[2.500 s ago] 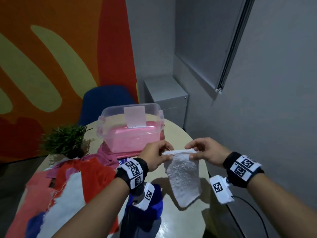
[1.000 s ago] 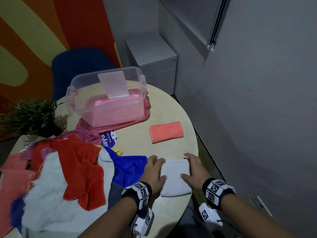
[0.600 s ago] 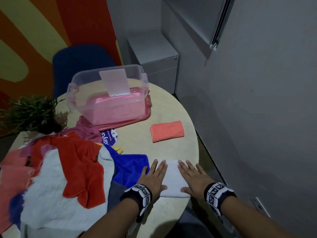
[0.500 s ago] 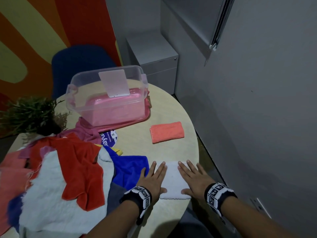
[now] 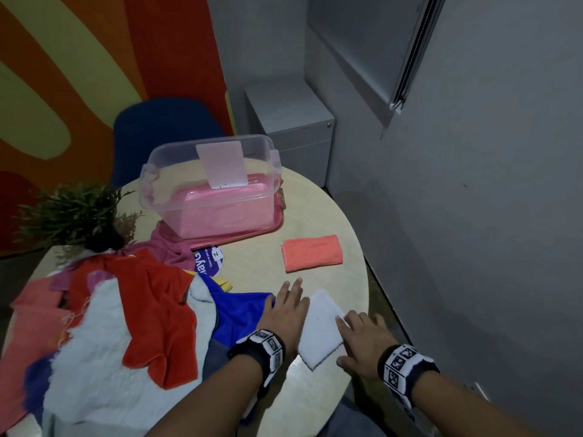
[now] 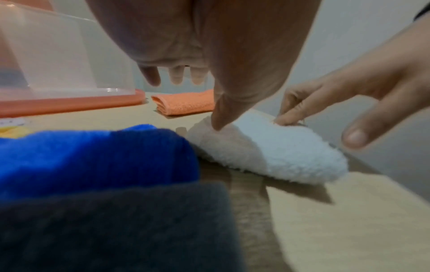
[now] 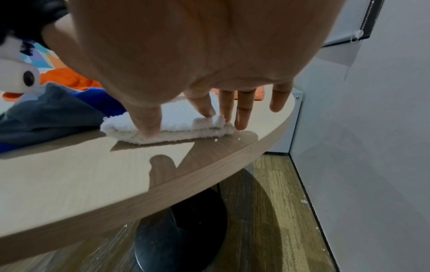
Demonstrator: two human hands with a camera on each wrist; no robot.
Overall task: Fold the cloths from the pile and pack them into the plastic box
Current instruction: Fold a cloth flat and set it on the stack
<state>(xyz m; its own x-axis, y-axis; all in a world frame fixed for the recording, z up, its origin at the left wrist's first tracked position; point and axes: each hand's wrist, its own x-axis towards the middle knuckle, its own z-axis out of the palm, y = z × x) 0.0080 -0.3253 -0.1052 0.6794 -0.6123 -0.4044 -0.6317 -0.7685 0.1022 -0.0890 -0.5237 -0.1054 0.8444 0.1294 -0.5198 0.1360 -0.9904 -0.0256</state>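
Note:
A folded white cloth [image 5: 321,329] lies on the round table [image 5: 315,216] near its front right edge. My left hand [image 5: 285,307] rests on its left side with straight fingers; the thumb [image 6: 217,121] presses the cloth [image 6: 279,150]. Fingers [image 7: 204,104] of my right hand [image 5: 359,334] touch the right edge of the cloth [image 7: 177,117], and they are nearly straight. A folded coral cloth [image 5: 312,253] lies farther back. The clear plastic box [image 5: 214,184] stands on a pink lid [image 5: 268,230] at the back. The pile of cloths [image 5: 110,326] covers the left.
A potted plant [image 5: 72,216] stands at the back left of the table, with a blue chair [image 5: 164,134] behind the box. A grey cabinet [image 5: 293,121] and the grey wall [image 5: 473,247] close off the right. The table rim [image 7: 209,174] runs just right of the white cloth.
The white cloth went from hanging between both hands to lying folded on the table. Both palms pressed it flat; now they have slid apart to its edges and it lies slightly turned.

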